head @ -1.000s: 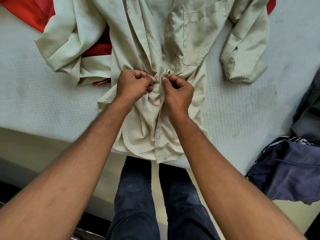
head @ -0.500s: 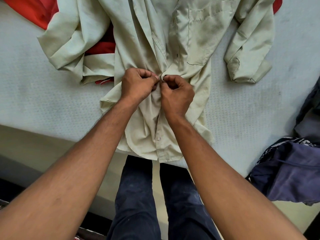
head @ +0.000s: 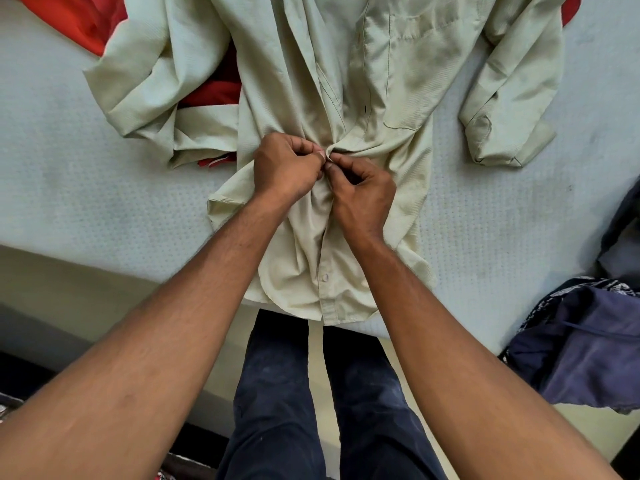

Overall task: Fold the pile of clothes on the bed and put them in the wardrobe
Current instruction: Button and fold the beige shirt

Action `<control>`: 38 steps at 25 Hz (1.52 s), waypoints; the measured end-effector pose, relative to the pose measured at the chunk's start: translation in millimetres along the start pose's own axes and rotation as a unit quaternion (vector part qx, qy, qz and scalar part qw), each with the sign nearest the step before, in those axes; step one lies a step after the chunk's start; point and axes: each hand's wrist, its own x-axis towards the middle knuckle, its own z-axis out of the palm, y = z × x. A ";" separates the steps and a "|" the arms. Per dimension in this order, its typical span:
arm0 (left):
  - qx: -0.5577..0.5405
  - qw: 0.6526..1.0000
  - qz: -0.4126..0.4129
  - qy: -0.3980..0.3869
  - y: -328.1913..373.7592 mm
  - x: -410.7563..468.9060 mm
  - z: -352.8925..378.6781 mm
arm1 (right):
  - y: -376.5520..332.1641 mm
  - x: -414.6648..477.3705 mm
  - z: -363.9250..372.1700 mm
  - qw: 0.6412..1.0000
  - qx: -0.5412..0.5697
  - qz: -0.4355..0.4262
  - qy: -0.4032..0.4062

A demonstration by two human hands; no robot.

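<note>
Currently pinching beige shirt [head: 398, 81] placket mid-front, left hand [head: 284, 166] and right hand [head: 360, 192] fingertips touching, on bed [head: 86, 188].

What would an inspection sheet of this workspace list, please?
Surface: bed, pale dotted cover.
Job's things: shirt spread front-up on the bed, hem over the edge, placket bunched midway.
Clutter: red cloth under the shirt's far left; blue cloth at the right.
Grippers: left hand and right hand both pinch the placket, fingers curled.
Cables: nothing seen.
Surroundings: dark trousers below the bed's edge.
</note>
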 end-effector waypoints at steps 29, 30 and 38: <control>-0.055 0.996 -0.029 -0.060 2.5 0.2 1.7 | 4.8 23.8 -9.3 0.972 0.164 0.141 -0.092; -0.046 0.997 -0.016 -0.053 0.5 -1.5 3.1 | 5.0 22.6 -9.4 0.973 0.162 0.136 -0.093; 0.029 0.992 0.039 0.120 -1.4 -16.6 28.1 | 7.3 19.2 -9.9 0.982 0.109 0.111 -0.107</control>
